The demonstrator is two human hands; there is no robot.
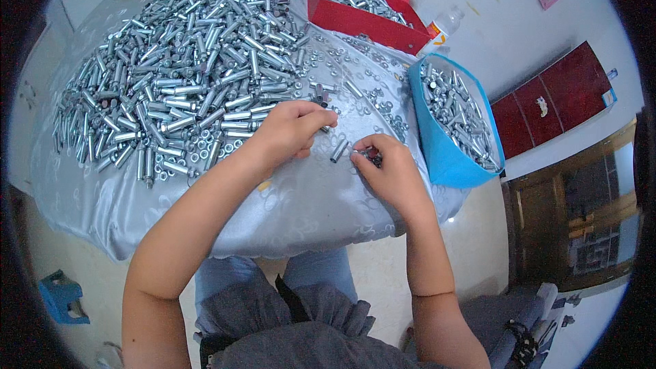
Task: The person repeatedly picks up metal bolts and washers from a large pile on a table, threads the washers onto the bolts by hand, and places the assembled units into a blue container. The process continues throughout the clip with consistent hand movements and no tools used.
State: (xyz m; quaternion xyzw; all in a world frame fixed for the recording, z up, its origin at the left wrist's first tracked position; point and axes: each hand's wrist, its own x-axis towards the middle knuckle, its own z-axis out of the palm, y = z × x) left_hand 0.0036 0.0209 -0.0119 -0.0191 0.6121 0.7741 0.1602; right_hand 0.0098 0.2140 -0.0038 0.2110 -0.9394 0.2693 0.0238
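Observation:
A large heap of silvery expansion bolts (198, 55) covers the left and far side of the table. My left hand (290, 133) is at the heap's right edge, thumb and forefinger pinched together; what they hold, if anything, is hidden. Just beyond its fingertips is a bolt with a dark end (320, 93). To its right, my right hand (393, 171) curls its fingers around small metal parts (373, 156), nuts or washers, partly hidden by the fingers. A short metal sleeve (339, 150) lies on the cloth beside the right fingertips.
A blue bin (465, 174) full of bolts stands at the right. Behind it are an open red box (369, 31) with more bolts and a plastic bottle (445, 24). Loose nuts and washers (383, 106) lie scattered over the silvery tablecloth (301, 212).

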